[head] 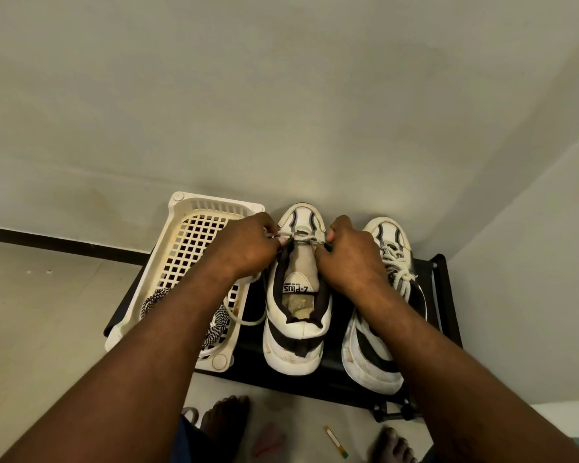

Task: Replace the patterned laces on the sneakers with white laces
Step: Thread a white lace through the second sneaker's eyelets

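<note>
Two white-and-black sneakers stand toes to the wall on a low black rack. The middle sneaker has its tongue bare, with a white lace running across its lowest eyelets near the toe. My left hand pinches the lace's left end and my right hand pinches its right end. The right sneaker is fully laced in white and tied. Black-and-white patterned laces lie in the cream basket to the left, partly hidden by my left forearm.
The rack stands in a corner, with the wall right behind the shoes and another wall at the right. A white lace tail trails between basket and middle sneaker. My bare feet and a small yellow-green strip are on the floor below.
</note>
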